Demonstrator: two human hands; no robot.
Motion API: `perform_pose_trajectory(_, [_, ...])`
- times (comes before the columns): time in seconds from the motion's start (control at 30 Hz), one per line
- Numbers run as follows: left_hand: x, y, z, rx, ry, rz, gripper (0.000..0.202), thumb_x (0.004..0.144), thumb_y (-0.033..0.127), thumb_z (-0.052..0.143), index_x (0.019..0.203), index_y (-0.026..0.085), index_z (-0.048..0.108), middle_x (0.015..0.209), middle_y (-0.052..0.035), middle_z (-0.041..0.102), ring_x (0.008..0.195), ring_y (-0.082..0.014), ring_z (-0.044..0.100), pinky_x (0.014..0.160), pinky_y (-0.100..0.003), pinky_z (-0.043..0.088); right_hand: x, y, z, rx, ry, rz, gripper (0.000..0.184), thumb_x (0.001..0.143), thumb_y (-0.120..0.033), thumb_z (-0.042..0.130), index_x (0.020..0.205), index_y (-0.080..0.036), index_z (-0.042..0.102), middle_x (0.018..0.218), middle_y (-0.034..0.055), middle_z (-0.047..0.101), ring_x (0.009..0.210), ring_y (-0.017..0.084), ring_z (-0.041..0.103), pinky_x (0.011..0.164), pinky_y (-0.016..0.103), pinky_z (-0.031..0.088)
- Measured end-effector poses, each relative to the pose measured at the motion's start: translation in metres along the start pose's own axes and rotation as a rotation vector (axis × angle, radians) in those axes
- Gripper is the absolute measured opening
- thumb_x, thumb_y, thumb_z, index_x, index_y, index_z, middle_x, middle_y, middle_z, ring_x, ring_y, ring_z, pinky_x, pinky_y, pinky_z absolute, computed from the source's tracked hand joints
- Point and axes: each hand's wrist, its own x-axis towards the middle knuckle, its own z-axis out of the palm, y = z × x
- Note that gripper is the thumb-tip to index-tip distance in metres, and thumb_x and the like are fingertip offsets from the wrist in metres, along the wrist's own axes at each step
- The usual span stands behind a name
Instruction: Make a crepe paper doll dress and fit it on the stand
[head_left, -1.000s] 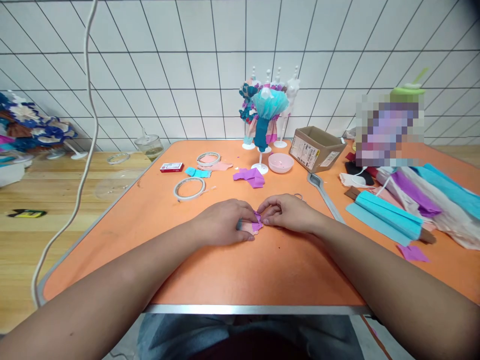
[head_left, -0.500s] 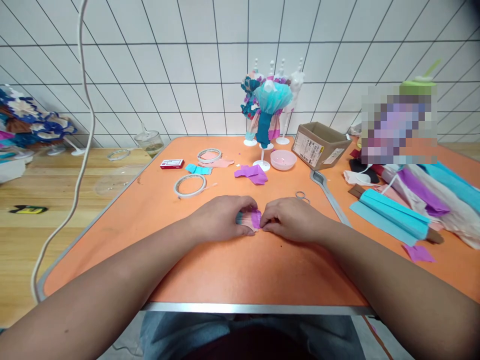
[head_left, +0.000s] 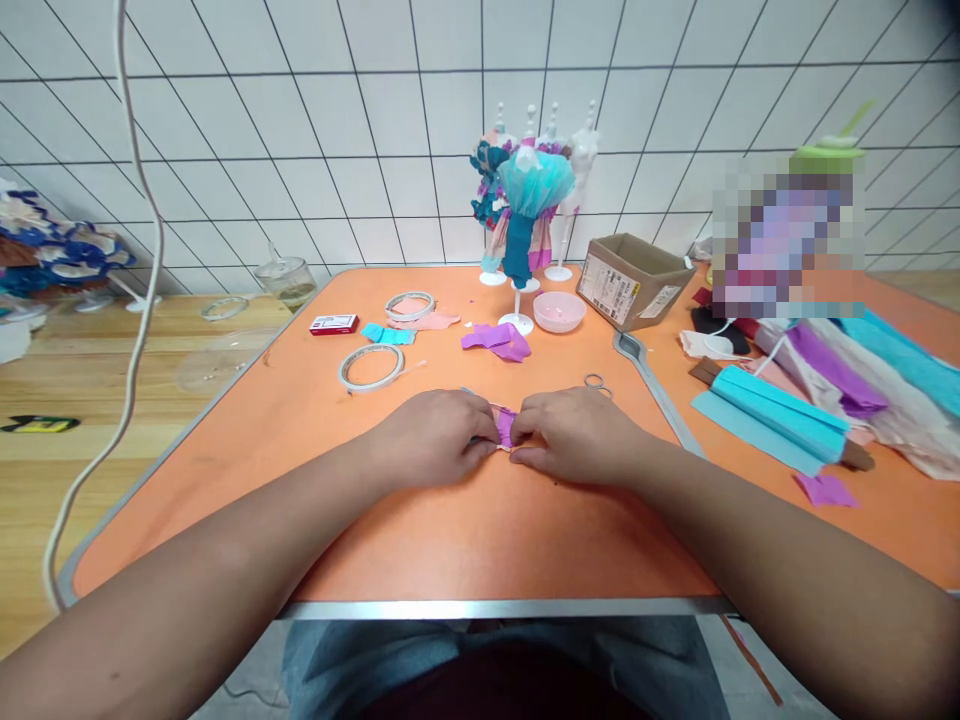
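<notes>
My left hand (head_left: 435, 440) and my right hand (head_left: 574, 435) lie close together on the orange table (head_left: 420, 530), fingers curled. Between them both pinch a small folded piece of purple and pink crepe paper (head_left: 505, 426); most of it is hidden under the fingers. Small scissors (head_left: 598, 382) lie just beyond my right hand. A ring of tape (head_left: 370, 367) lies beyond my left hand.
At the back stand small dress forms with paper dresses (head_left: 527, 200), a pink bowl (head_left: 561, 312), a cardboard box (head_left: 628, 280) and purple paper scraps (head_left: 497, 340). Folded teal crepe paper (head_left: 772, 418) and other sheets lie on the right. A white cable (head_left: 127, 300) hangs on the left.
My hands have drawn closer over the paper, so less of it shows. The view has shifted a little to the right.
</notes>
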Motion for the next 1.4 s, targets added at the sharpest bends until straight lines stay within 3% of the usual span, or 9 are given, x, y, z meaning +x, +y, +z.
perform_pose_trajectory(0.23, [0.0,-0.005,0.001,-0.066,0.026,-0.03,0.024,0.086,0.021,0.048,0.092,0.023,0.072,0.097,-0.0033,0.066,0.088,-0.0172,0.059,0.074,-0.027,0.044,0.0,-0.002,-0.001,0.049,0.1,0.047,0.016,0.084,-0.035,0.056,0.094,-0.024,0.062,0.088,-0.0009,0.066,0.077,0.015,0.058,0.054,0.026,0.022])
perform_pose_trajectory(0.37, [0.002,-0.009,0.004,-0.108,0.018,-0.064,0.023,0.086,0.022,0.048,0.089,0.023,0.07,0.094,-0.0018,0.067,0.088,-0.0167,0.059,0.074,-0.026,0.043,0.002,0.0,0.005,0.159,0.068,-0.027,0.015,0.08,-0.032,0.062,0.092,-0.023,0.064,0.092,-0.0007,0.067,0.082,0.015,0.06,0.06,0.024,0.03])
perform_pose_trajectory(0.47, [0.002,-0.008,0.003,-0.128,0.009,-0.084,0.023,0.087,0.024,0.047,0.088,0.024,0.07,0.092,-0.0009,0.067,0.086,-0.0161,0.06,0.073,-0.025,0.042,0.005,0.001,0.011,0.156,0.06,-0.023,0.014,0.084,-0.028,0.056,0.091,-0.023,0.067,0.091,0.0,0.068,0.082,0.015,0.06,0.062,0.025,0.032])
perform_pose_trajectory(0.63, [-0.003,-0.004,-0.008,-0.078,0.009,-0.168,0.03,0.074,0.044,0.064,0.096,0.024,0.063,0.091,-0.0008,0.067,0.079,-0.0182,0.06,0.062,-0.026,0.038,0.007,0.003,0.013,0.165,0.057,-0.022,0.018,0.085,-0.026,0.054,0.087,-0.023,0.071,0.09,0.0004,0.068,0.082,0.015,0.061,0.065,0.025,0.035])
perform_pose_trajectory(0.77, [-0.004,-0.008,-0.011,0.026,-0.013,-0.115,0.012,0.078,0.027,0.056,0.086,0.023,0.064,0.086,-0.0009,0.066,0.075,-0.0176,0.059,0.06,-0.026,0.034,0.006,0.005,0.012,0.185,0.055,-0.005,0.018,0.084,-0.022,0.054,0.086,-0.023,0.072,0.09,0.0006,0.067,0.081,0.014,0.06,0.068,0.025,0.037])
perform_pose_trajectory(0.9, [-0.004,-0.017,-0.009,0.019,-0.066,-0.163,0.016,0.08,0.026,0.051,0.079,0.023,0.066,0.077,-0.0006,0.067,0.068,-0.0157,0.059,0.056,-0.025,0.033,0.006,0.003,0.011,0.211,0.086,0.06,0.017,0.081,-0.022,0.056,0.084,-0.023,0.073,0.093,0.0011,0.066,0.081,0.015,0.06,0.07,0.025,0.039])
perform_pose_trajectory(1.2, [-0.006,-0.011,-0.014,-0.005,-0.135,-0.333,0.023,0.082,0.035,0.051,0.081,0.025,0.071,0.086,-0.0013,0.07,0.072,-0.0168,0.061,0.059,-0.025,0.037,0.012,0.002,0.016,0.35,0.085,0.237,0.013,0.075,-0.023,0.059,0.073,-0.022,0.071,0.086,0.0007,0.068,0.075,0.015,0.061,0.068,0.024,0.042])
perform_pose_trajectory(1.3, [-0.008,-0.012,-0.015,0.011,-0.118,-0.277,0.021,0.078,0.034,0.056,0.092,0.028,0.071,0.091,-0.0018,0.069,0.082,-0.0194,0.061,0.066,-0.026,0.039,0.014,0.002,0.015,0.325,0.06,0.258,0.012,0.074,-0.024,0.058,0.072,-0.023,0.07,0.085,0.0003,0.069,0.075,0.015,0.061,0.066,0.025,0.041])
perform_pose_trajectory(1.4, [-0.007,-0.012,-0.014,-0.005,-0.04,-0.255,0.032,0.073,0.048,0.061,0.096,0.027,0.07,0.094,-0.003,0.067,0.088,-0.0214,0.06,0.073,-0.029,0.039,0.015,0.001,0.014,0.311,0.055,0.267,0.012,0.074,-0.026,0.058,0.072,-0.023,0.069,0.084,-0.0004,0.069,0.074,0.015,0.061,0.065,0.025,0.04])
